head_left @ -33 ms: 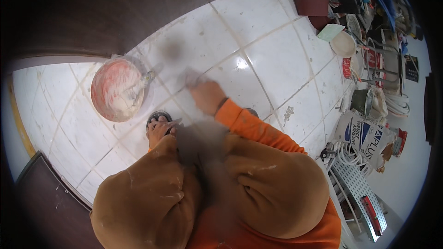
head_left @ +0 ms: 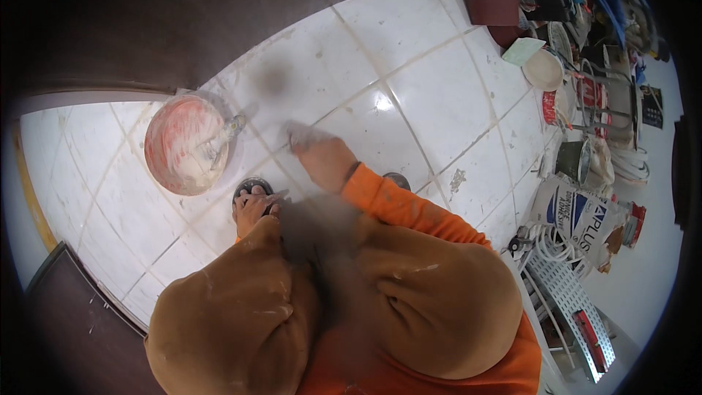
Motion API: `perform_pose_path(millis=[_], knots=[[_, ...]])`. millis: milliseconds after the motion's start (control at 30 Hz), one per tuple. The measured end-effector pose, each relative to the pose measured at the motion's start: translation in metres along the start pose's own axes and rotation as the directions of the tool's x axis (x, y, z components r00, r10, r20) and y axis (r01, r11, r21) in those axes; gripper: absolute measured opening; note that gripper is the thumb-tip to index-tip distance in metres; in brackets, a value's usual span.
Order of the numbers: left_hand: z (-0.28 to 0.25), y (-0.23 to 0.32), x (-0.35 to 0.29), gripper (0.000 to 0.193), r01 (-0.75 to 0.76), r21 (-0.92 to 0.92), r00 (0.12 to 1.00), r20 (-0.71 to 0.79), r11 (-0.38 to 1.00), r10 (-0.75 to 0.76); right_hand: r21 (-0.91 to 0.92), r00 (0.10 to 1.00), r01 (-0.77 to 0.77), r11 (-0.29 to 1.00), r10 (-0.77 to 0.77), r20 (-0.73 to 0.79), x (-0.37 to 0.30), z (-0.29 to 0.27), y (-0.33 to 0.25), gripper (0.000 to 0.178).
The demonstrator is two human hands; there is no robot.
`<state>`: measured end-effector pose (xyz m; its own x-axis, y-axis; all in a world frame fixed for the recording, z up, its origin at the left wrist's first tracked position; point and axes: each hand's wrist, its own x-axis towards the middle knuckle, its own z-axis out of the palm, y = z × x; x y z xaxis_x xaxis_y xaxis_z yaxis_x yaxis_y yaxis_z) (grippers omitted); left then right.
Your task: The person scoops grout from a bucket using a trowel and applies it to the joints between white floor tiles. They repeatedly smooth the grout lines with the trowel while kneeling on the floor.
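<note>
My left hand (head_left: 253, 206) hangs in front of my left knee, above the dark shoe (head_left: 248, 184), its fingers spread and nothing in them. Over the white tiled floor (head_left: 439, 102) reaches my right hand (head_left: 322, 161), in an orange sleeve. Its fingers are bent and smeared, with a greyish blur at their tips; whether they hold anything I cannot make out. To the left stands a round red bowl (head_left: 156, 148), coated inside with whitish paste. A paste-covered tool (head_left: 232, 126) leans in it, its handle over the right rim.
A dark brown panel (head_left: 146, 22) fills the far left. On the right, tubs and tools lie along the wall, with a torn paper sack (head_left: 567, 212), a coiled white cable (head_left: 552, 243) and a perforated metal step (head_left: 574, 296). A dark brown board (head_left: 77, 322) is at the near left.
My right hand has shifted slightly to the left and nearer to me. My left hand and the bowl show almost no movement.
</note>
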<state>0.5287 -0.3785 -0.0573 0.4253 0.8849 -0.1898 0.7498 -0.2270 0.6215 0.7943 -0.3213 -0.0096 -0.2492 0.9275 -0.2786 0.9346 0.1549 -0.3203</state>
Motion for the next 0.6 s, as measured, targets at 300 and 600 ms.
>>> perform_pose_path(millis=[300,600], knots=[[-0.012,0.002,0.007,0.026,-0.069,-0.014,0.992,-0.105,0.998,0.067,-0.191,0.923,0.071,0.979,-0.138,-0.36,-0.029,-0.057,0.161,0.053],[-0.014,-0.008,-0.002,0.03,-0.032,0.063,0.996,-0.079,0.998,0.036,-0.124,0.978,0.056,0.991,-0.079,-0.195,-0.073,-0.062,0.146,0.054]])
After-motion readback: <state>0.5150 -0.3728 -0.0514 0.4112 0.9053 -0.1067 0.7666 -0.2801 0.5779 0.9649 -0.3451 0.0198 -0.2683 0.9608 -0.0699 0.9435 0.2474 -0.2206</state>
